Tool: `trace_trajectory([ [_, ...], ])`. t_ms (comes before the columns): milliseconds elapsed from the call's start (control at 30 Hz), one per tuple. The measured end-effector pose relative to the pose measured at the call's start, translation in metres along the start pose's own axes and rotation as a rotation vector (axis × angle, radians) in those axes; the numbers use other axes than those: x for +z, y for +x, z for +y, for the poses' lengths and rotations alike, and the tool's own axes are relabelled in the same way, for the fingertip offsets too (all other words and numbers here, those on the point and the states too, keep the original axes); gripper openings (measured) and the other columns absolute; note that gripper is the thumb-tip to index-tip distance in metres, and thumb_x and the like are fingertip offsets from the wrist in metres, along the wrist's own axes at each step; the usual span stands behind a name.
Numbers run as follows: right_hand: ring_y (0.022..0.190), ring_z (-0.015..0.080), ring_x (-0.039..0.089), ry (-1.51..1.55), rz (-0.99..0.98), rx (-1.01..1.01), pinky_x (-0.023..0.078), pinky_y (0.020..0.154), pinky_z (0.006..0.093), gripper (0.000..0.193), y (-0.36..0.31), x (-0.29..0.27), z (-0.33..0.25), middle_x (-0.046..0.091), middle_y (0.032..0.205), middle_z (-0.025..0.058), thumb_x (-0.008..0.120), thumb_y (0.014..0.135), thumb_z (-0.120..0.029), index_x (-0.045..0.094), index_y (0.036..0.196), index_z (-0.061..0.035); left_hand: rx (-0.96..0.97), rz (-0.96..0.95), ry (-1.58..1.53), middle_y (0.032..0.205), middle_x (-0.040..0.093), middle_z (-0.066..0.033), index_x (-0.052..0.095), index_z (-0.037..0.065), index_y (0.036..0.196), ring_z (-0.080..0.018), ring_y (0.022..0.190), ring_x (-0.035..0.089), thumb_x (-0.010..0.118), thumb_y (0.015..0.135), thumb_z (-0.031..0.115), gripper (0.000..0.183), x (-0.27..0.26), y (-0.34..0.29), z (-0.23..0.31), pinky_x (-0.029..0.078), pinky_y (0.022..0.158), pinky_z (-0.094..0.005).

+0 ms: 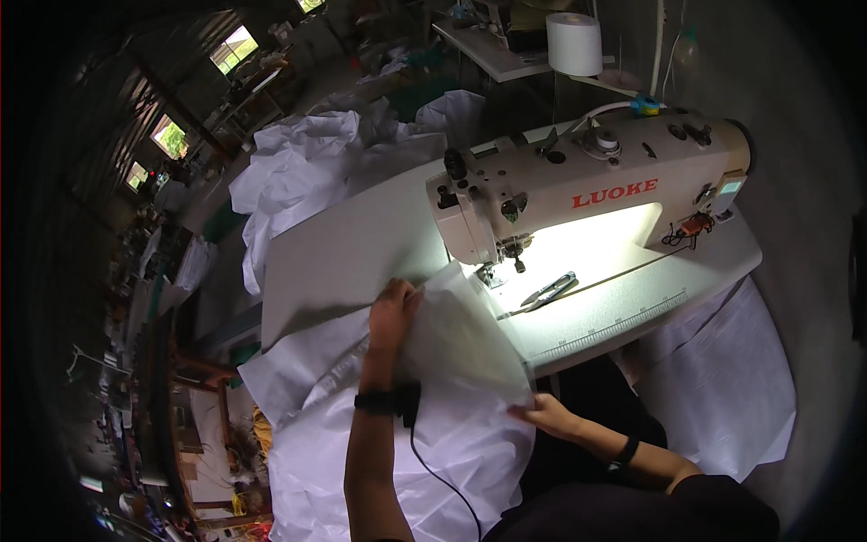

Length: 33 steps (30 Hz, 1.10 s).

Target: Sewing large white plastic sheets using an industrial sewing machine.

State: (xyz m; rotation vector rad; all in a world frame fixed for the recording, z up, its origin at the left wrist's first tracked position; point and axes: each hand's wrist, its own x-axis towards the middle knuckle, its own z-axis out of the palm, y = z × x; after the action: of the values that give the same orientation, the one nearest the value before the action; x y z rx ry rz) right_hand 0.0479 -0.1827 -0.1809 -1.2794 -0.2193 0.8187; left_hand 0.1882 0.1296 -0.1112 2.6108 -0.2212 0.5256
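Note:
A large white sheet of fabric point(388, 461) drapes over the front left of the sewing table and down across my lap. My left hand point(394, 312) grips its upper part, fingers curled into the cloth on the tabletop. At the fabric's right edge, below the table's front, my right hand point(549, 415) pinches the cloth between thumb and fingers. The sheet's top corner reaches close to the presser foot point(490, 275) of the white sewing machine point(560, 190); whether it lies under the foot, I cannot tell. Thread snips point(553, 289) rest on the lit machine bed, right of the needle.
Crumpled white fabric point(302, 172) is heaped beyond the table's left side. More white cloth point(722, 388) hangs below the table on the right. A white thread cone point(574, 45) stands behind the machine. A ruler scale point(614, 325) runs along the table's front edge.

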Motion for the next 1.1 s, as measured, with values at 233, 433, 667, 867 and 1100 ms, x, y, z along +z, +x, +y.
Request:
trace_trajectory([
  [233, 0.098, 0.0121, 0.064, -0.334, -0.087, 0.314, 0.048, 0.088, 0.0265, 0.04, -0.082, -0.032, -0.007, 0.071, 0.102, 0.0084, 0.07, 0.089, -0.031, 0.066, 0.114, -0.0006, 0.047, 0.005, -0.034, 0.081, 0.06, -0.0109, 0.056, 0.005, 0.086, -0.0326, 0.072, 0.061, 0.066, 0.086, 0.017, 0.016, 0.008, -0.056, 0.061, 0.048, 0.064, -0.0431],
  [433, 0.081, 0.0095, 0.061, -0.369, 0.214, -0.077, 0.049, 0.075, 0.0267, 0.036, -0.034, -0.017, 0.001, 0.069, 0.085, 0.0036, 0.062, 0.094, -0.036, 0.067, 0.103, -0.0009, 0.0, -0.071, -0.068, 0.086, 0.062, -0.0133, 0.055, 0.005, 0.089, -0.0341, 0.076, 0.063, 0.067, 0.087, 0.015, 0.016, 0.003, -0.042, 0.064, 0.05, 0.066, -0.0411],
  [667, 0.065, 0.0032, 0.043, -0.119, 0.2, 0.013, 0.04, 0.06, 0.023, 0.027, -0.028, -0.001, -0.003, 0.05, 0.069, -0.0065, 0.061, 0.097, -0.025, 0.061, 0.083, -0.0017, 0.482, -0.013, 0.357, 0.102, 0.065, -0.008, 0.063, 0.007, 0.104, -0.0275, 0.096, 0.062, 0.066, 0.085, 0.015, 0.021, 0.001, -0.033, 0.085, 0.049, 0.081, -0.0388],
  [867, 0.068, 0.0042, 0.047, -0.067, 0.135, -0.016, 0.042, 0.062, 0.0238, 0.026, -0.028, 0.0, -0.007, 0.057, 0.074, -0.004, 0.064, 0.094, -0.026, 0.063, 0.1, -0.0006, 0.197, -0.089, 0.346, 0.116, 0.063, -0.0084, 0.065, 0.001, 0.102, -0.0267, 0.102, 0.06, 0.062, 0.086, 0.011, 0.019, 0.024, -0.038, 0.108, 0.049, 0.087, -0.0391],
  [1100, 0.061, 0.0341, 0.064, -0.775, 0.436, -0.312, 0.052, 0.059, 0.0437, 0.056, -0.042, 0.011, -0.036, 0.064, 0.071, 0.0199, 0.057, 0.092, -0.018, 0.037, 0.143, -0.0062, 0.273, -0.15, 0.114, 0.114, 0.064, -0.0078, 0.065, 0.003, 0.105, -0.0228, 0.102, 0.06, 0.064, 0.084, 0.011, 0.023, 0.033, -0.02, 0.106, 0.049, 0.089, -0.0384],
])
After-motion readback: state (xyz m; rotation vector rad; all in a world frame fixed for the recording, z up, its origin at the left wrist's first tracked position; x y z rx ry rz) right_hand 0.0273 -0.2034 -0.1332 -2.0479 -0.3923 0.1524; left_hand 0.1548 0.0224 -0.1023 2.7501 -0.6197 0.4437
